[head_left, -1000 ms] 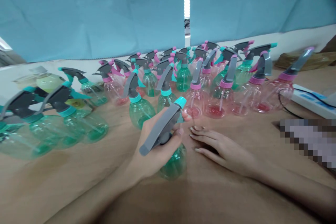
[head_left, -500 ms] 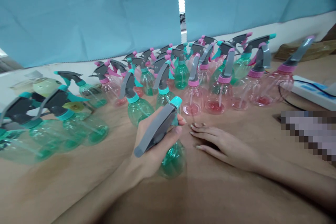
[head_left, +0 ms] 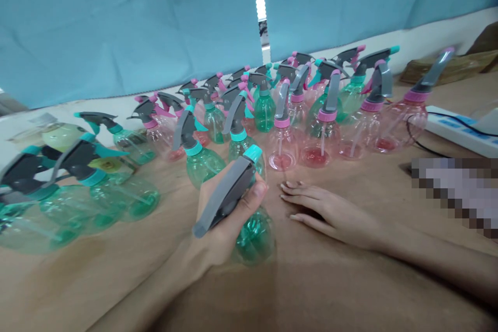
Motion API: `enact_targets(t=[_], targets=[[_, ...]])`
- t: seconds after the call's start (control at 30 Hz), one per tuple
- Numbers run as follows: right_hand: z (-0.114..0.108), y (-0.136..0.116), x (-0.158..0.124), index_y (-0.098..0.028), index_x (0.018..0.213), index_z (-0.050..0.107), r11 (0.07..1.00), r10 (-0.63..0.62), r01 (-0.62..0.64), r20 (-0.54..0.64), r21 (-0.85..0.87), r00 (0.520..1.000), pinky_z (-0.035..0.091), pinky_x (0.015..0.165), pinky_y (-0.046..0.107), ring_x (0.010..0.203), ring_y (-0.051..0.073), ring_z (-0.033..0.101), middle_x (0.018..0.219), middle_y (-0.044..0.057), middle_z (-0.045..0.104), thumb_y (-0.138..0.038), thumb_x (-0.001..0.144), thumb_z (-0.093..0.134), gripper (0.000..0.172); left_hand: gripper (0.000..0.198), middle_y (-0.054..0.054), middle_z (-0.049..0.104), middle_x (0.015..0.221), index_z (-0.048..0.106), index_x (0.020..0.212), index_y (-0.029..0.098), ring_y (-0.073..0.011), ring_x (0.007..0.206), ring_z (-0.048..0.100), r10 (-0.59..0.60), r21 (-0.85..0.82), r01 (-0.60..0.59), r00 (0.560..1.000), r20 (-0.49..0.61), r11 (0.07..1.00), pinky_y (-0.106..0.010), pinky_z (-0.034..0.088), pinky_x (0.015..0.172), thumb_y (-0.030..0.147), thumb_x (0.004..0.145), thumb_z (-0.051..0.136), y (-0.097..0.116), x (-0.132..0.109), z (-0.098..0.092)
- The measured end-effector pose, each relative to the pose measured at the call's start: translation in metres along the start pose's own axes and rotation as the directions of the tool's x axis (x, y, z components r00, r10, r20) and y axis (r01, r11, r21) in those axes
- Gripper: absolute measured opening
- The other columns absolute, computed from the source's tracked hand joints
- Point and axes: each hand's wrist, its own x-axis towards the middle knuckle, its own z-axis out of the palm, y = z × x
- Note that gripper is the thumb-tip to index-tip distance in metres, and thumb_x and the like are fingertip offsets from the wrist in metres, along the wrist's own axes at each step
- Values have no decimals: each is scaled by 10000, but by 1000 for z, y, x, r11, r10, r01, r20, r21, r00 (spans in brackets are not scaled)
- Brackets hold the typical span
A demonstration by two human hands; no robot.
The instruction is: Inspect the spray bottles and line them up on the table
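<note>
The left hand (head_left: 222,238) is clamped round the neck of a green spray bottle (head_left: 254,236). Its fingers curl under the grey trigger head (head_left: 223,197), and the thumb is pressed against the side just below the teal nozzle cap (head_left: 252,153). The bottle stands on the brown bench (head_left: 350,290), about midway along it and well in from the far edge. The trigger head slants down towards the person.

The right hand (head_left: 334,212) lies palm down on the bench just beside the bottle. Its fingers are straight and a little apart, it holds nothing, and the fingertips point at the bottle without clearly touching it.

Compared with half a second ago, the left thumb has closed in. It then stuck out past the nozzle cap, and it now sits tucked against the head, so the grip looks tighter. The bottle's base has not shifted on the bench, and the right hand has kept its place and its flat pose. The whole scene has slid a little to the left, which is the camera turning and not the things moving.

Behind the hands, pink bottles (head_left: 282,148) crowd towards the far edge, and more green bottles (head_left: 128,194) stand towards the left end. A white power strip (head_left: 455,132) lies near the right end. A blue curtain (head_left: 136,26) hangs beyond the far edge.
</note>
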Motion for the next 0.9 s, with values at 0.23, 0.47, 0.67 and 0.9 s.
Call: enact_targets(t=[0.23, 0.47, 0.67, 0.9], targets=[[-1, -1, 1, -160, 1382, 498, 998, -6, 7, 28, -56, 1000, 341, 1138, 443, 1365, 222, 409, 1448, 90, 494, -404, 990, 425, 467, 69, 27, 586, 605, 586, 717, 224, -167, 565, 575, -47, 93, 60, 990, -135, 994, -296, 479, 542, 282, 755, 591, 4, 1, 7], [-2, 0, 0, -161, 1389, 490, 999, 1, 0, 28, -54, 1000, 338, 1139, 444, 1370, 222, 402, 1453, 90, 487, -401, 991, 422, 470, 55, 35, 593, 598, 599, 720, 210, -137, 534, 554, -54, 95, 73, 980, -192, 993, -252, 491, 496, 256, 738, 575, 5, 0, 10], [0, 1, -1, -201, 1395, 490, 1000, -1, 2, 4, -10, 1000, 344, 1136, 446, 1357, 227, 421, 1438, 74, 509, -378, 975, 470, 456, 81, 33, 623, 628, 638, 806, 199, -137, 570, 592, -25, 83, 46, 970, -242, 995, -233, 519, 525, 240, 747, 599, 0, 0, 13], [-2, -1, 0, -209, 1399, 487, 1000, 5, -5, 0, 6, 1000, 347, 1133, 452, 1357, 236, 421, 1437, 76, 509, -382, 974, 474, 459, 105, 19, 673, 733, 614, 639, 208, -135, 649, 635, 19, 54, -8, 979, -204, 999, -238, 557, 618, 213, 742, 594, 3, 3, 12]])
